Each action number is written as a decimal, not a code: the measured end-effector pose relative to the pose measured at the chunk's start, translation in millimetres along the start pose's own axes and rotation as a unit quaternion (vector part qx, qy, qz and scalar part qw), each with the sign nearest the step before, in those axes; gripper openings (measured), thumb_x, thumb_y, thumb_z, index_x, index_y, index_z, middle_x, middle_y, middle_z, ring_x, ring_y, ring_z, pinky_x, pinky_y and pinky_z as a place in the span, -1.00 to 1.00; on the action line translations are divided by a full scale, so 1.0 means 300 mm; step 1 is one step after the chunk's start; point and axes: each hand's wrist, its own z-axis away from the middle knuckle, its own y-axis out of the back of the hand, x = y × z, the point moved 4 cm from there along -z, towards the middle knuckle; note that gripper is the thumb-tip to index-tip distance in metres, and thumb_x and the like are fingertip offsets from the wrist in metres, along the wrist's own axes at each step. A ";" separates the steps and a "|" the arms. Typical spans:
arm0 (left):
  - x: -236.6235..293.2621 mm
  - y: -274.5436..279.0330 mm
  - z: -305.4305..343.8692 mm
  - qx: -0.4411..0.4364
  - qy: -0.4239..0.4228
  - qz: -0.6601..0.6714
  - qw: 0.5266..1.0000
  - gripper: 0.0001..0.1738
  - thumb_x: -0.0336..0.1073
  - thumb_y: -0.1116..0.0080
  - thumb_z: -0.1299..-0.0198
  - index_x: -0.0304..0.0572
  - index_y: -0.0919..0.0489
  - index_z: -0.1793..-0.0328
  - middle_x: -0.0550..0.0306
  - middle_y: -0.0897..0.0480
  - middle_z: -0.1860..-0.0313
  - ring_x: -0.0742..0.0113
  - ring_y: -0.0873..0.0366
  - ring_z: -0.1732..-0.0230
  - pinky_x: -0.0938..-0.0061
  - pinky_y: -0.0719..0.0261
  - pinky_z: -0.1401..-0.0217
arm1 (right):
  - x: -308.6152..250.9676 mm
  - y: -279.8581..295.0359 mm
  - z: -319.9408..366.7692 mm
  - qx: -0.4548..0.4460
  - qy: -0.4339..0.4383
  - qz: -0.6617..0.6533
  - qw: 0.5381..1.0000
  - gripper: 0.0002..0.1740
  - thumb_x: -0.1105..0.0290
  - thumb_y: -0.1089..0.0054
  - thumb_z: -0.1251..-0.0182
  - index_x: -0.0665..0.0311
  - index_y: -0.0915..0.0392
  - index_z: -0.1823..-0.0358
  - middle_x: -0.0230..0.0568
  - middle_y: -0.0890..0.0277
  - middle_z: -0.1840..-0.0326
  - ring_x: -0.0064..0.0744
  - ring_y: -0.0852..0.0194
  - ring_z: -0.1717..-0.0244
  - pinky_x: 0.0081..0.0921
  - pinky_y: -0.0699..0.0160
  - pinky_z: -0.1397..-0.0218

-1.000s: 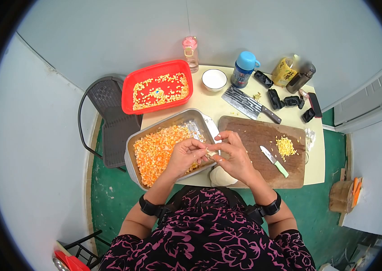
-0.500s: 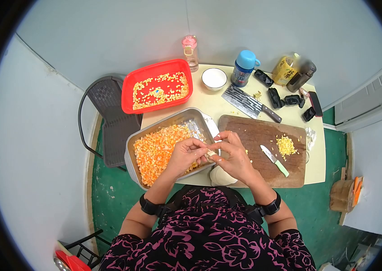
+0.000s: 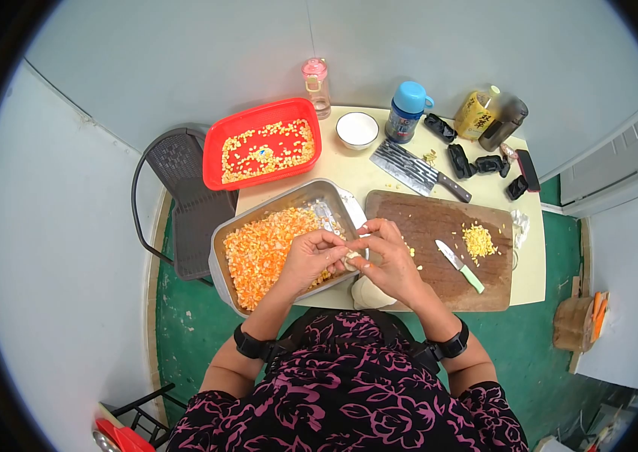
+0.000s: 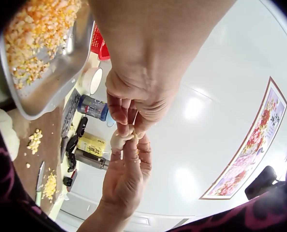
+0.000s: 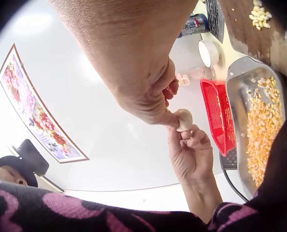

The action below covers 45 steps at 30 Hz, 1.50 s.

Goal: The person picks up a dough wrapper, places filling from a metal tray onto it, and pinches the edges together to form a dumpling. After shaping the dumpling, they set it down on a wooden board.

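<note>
Over the near right corner of a metal tray (image 3: 326, 190), both hands meet on a small whitish rounded piece (image 4: 119, 140), smooth and pale in the right wrist view; its kind cannot be told. My left hand (image 3: 307, 262) pinches it between thumb and fingertips. From the other side, thumb and fingers of my right hand (image 3: 393, 264) grip it too, partly hiding it. Chopped orange and pale bits (image 3: 262, 252) fill much of the tray. Below my right hand, a larger off-white rounded thing (image 3: 370, 294) sits at the table's near edge.
Right of the hands lies a wooden cutting board (image 3: 439, 290) with a green-handled knife (image 3: 460, 265) and chopped yellow bits (image 3: 478, 241). Behind it is a cleaver (image 3: 409, 167). A red basket (image 3: 213, 151), white bowl (image 3: 357, 130) and blue-lidded flask (image 3: 408, 113) stand farther back.
The hands stay together over the tray corner. The pale piece turns slightly between the fingertips. Other things keep their places.
</note>
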 end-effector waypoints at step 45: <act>-0.023 -0.005 -0.001 0.003 0.028 0.031 0.999 -0.82 -0.38 -0.09 -0.18 -0.28 -0.57 0.14 0.26 -0.55 0.44 0.61 -0.43 0.50 0.73 -0.40 0.42 | 0.008 -0.023 0.005 0.016 -0.046 -0.030 0.998 -0.63 0.51 -0.30 0.06 0.25 -0.48 0.15 -0.09 -0.30 0.08 -0.09 -0.25 -0.03 -0.32 -0.29 -0.08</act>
